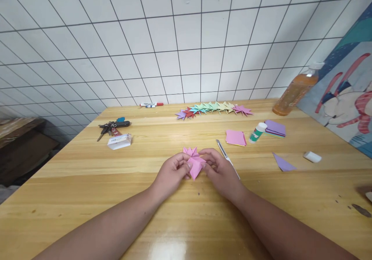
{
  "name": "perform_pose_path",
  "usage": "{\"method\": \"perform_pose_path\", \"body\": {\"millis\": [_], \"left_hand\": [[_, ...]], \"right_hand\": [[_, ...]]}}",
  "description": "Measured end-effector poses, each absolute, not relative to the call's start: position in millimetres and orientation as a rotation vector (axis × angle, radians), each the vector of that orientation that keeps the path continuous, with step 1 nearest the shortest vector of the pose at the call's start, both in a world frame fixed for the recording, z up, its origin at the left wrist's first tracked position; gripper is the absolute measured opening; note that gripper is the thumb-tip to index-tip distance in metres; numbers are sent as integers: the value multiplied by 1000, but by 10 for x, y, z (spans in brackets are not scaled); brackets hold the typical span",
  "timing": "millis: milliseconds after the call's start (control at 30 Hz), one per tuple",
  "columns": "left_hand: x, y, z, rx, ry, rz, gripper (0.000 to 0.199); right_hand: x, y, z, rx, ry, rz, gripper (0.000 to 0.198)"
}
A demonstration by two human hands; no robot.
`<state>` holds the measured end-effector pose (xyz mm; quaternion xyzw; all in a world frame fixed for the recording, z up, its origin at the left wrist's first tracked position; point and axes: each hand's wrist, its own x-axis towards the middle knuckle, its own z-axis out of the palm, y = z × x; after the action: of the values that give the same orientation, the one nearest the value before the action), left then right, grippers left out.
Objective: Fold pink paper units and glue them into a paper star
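A pink folded paper piece (195,167) with several points along its far side is held between both hands over the wooden table (116,198). My left hand (173,171) pinches its left edge, thumb on top. On the right edge, my right hand (220,171) grips the paper between thumb and fingers. A utility knife (223,150) lies just beyond my right hand, its lower part passing close beside that hand. Farther right rests a stack of pink paper squares (236,137). The undersides of the fingers are hidden.
Along the back lies a row of folded paper stars (213,107). To the right are a glue stick (257,132), purple paper squares (275,127), a purple triangle (283,162), an eraser (312,157) and a tilted bottle (296,91). Keys (110,126), a small box (119,141) and a marker (151,104) lie left.
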<state>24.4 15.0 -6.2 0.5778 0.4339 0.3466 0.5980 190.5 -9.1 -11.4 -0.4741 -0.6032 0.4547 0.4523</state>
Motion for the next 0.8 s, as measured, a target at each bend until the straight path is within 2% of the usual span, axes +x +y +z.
{"method": "perform_pose_path", "body": {"millis": [100, 233, 467, 667, 800], "left_hand": [[227, 172, -58, 1259, 986, 826, 26], [229, 173, -10, 1193, 960, 839, 32], [242, 155, 47, 1133, 951, 840, 31], [226, 141, 15, 1210, 911, 807, 28], [226, 138, -1, 1260, 926, 786, 26]], "right_hand": [[1899, -104, -101, -1141, -1500, 1111, 27], [1909, -100, -120, -1234, -1601, 960, 19], [1935, -83, -164, -1247, -1657, 821, 39], [1923, -88, -120, -1261, -1636, 809, 19], [1921, -92, -116, -1229, -1605, 831, 16]]}}
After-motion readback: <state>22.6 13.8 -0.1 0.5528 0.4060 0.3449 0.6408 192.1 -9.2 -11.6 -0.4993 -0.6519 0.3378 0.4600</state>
